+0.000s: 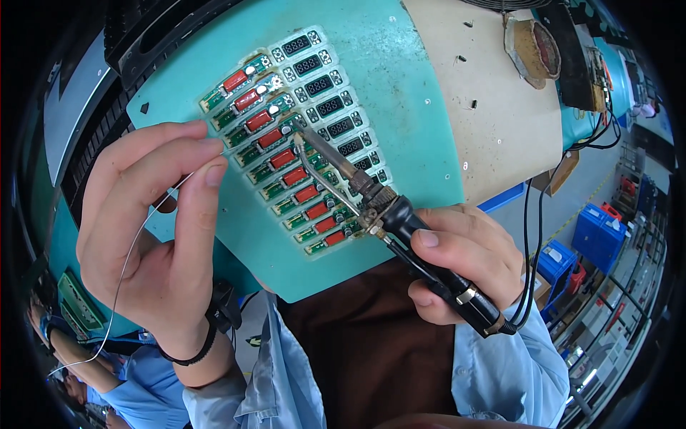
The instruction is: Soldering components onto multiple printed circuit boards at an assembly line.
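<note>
My right hand [475, 250] grips the black handle of a soldering iron [407, 218], which has a thin metal tube alongside its shaft. Its tip rests at or just above a row of small green circuit boards [280, 159] with red rectangular components; contact cannot be made out. Beside them runs a row of small black digit displays [331, 107] on their own boards. My left hand [153, 222] is left of the boards, thumb and fingers pinched on a thin silvery wire [128, 257], likely solder, that trails down to the lower left.
Boards and displays lie on a teal mat [371, 43]. A beige surface [493, 121] adjoins it, with a worn brownish holder [532, 53] at its far side. Black cables [532, 236] hang from the iron. Blue cases [600, 236] stand at right; another person's arm [75, 350] shows lower left.
</note>
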Demonstrator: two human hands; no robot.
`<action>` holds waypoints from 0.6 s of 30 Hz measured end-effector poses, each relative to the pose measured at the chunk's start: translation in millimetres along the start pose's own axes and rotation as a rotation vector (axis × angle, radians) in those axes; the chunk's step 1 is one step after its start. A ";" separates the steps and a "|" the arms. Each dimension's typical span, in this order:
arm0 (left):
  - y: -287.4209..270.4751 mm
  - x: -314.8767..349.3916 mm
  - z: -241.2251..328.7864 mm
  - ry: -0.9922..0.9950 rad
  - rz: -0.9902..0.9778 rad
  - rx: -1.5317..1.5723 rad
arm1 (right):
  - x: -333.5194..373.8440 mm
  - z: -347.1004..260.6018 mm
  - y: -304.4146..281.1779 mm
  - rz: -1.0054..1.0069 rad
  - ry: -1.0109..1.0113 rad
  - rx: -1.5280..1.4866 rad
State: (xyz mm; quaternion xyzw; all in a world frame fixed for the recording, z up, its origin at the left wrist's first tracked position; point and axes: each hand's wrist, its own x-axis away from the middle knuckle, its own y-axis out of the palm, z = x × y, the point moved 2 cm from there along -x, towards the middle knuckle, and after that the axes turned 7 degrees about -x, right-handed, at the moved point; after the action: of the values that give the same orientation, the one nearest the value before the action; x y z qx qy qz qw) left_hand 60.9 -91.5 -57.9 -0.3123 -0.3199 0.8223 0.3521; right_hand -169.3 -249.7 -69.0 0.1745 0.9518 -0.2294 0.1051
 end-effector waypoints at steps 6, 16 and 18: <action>2.9 -0.1 -1.3 0.017 -0.001 -0.007 | -0.7 -0.3 0.8 -0.011 0.023 0.006; 3.9 -1.5 -1.2 0.018 -0.027 -0.017 | -2.3 -1.5 2.5 -0.025 0.049 0.000; 5.2 -1.3 -1.8 0.010 -0.024 -0.003 | -2.6 -1.9 2.7 -0.021 0.048 0.002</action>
State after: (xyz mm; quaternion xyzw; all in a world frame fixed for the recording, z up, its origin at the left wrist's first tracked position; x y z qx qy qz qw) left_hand 60.9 -94.8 -62.5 -0.3133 -0.3232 0.8158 0.3631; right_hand -166.1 -247.3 -67.8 0.1703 0.9556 -0.2271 0.0795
